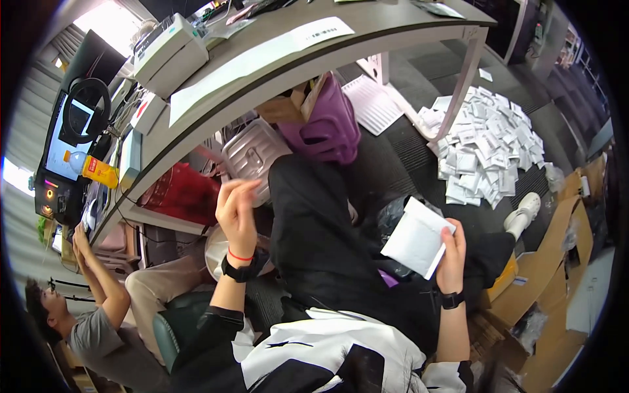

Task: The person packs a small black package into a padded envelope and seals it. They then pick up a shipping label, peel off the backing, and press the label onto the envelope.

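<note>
The step in hand, as judged from where I stand, is the handling of a single item: the right hand (pixel 451 259) is closed on the right edge of a flat white packet (pixel 416 239), its broad face turned upward. The packet is above the lap, in front of a crumpled dark plastic bag (pixel 388 216). The left hand (pixel 236 209) is raised over the person's left side, fingers loosely bent and blurred, with nothing visible in its grasp. The next move, in my judgement, calls for a secure edge grip on the packet and, if both hands are needed, for bringing the left hand across to its free side. Similar items form a loose pile of white packets (pixel 488 147) directly on the floor, beyond the table leg (pixel 460 88); no container encloses them. Containers: at right, an open cardboard box (pixel 557 262) with clear plastic wrapping (pixel 529 327) at its lower part. Under the table (pixel 400 29), a grey lidded bin (pixel 252 154), contents hidden, is beside a purple container (pixel 321 134); a brown carton (pixel 298 101) is at the top of the latter, but whether inside or behind cannot be determined. A pale round bin (pixel 215 252) is partly hidden by the left wrist; its contents cannot be read.
</note>
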A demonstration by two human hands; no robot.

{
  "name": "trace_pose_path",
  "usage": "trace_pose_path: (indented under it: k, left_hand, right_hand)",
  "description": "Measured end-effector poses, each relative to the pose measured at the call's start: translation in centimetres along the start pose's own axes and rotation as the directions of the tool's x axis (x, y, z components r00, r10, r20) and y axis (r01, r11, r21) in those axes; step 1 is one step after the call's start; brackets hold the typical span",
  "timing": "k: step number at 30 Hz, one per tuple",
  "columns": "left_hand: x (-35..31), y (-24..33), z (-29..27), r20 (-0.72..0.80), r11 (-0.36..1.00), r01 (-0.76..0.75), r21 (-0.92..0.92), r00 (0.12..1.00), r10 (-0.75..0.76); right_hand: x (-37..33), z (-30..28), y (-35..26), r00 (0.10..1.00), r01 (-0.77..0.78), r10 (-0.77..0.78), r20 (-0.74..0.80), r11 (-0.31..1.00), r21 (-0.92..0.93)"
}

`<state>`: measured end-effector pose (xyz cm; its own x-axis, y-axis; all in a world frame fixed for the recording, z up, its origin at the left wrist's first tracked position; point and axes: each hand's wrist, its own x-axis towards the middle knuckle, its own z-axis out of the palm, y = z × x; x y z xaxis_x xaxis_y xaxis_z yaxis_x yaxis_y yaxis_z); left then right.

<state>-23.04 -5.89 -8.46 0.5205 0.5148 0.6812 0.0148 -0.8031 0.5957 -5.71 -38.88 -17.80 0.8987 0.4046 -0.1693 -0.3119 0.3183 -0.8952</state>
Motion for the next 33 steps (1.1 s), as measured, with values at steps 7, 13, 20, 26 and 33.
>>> trace_pose_path:
  k: [7,13,20,26,33]
  left_hand:
    - [16.3,3.3,9.1,0.023,0.864,-0.459,0.204,0.885,0.465]
    - [20.9,-0.8,12.7,0.304,0.709,-0.452,0.542,0.891,0.336]
    - [12.4,4.8,11.1,0.186,0.695,-0.708,0.123,0.705,0.685]
    - [4.3,7.1,11.1,0.188,0.657,-0.659,-0.367,0.639,0.746]
    - [0.4,7.9,12.8,0.136,0.583,-0.180,-0.793,0.879,0.457]
  right_hand:
    - [-0.8,-0.6,-1.2,0.998,0.065,-0.065,-0.005,0.998,-0.023]
    - [-1.7,-1.9,-2.2,0.991,0.091,-0.095,0.091,0.995,0.041]
    - [-0.9,-0.8,-3.7,0.962,0.162,-0.169,0.213,0.986,0.049]
    - [0.3,7.4,-8.6,0.770,0.636,-0.565,0.297,0.640,-0.432]
    - [-0.2,6.7,-7.7,0.916,0.353,-0.295,0.273,0.915,-0.196]
